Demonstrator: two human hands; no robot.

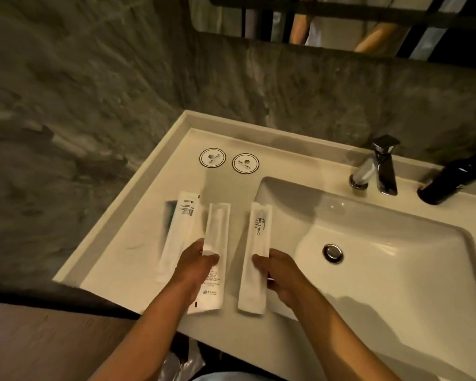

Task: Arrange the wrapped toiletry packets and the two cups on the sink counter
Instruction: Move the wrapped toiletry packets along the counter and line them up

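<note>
Three long white wrapped packets lie side by side on the pale sink counter (149,204). My left hand (197,264) pinches the middle packet (216,229) near its middle. My right hand (278,273) grips the right packet (256,251), printed "BRUSHING TEETH", which hangs over the basin's left rim. The left packet (177,229) lies loose by the counter's left rim, blurred. Two round white printed discs (212,158) (245,163), which may be cup lids or coasters, sit side by side at the back of the counter.
The white basin (382,243) with its drain (333,253) fills the right side. A chrome tap (377,169) stands behind it, and a black bottle (448,182) to its right. Grey stone wall runs behind and to the left; a mirror hangs above.
</note>
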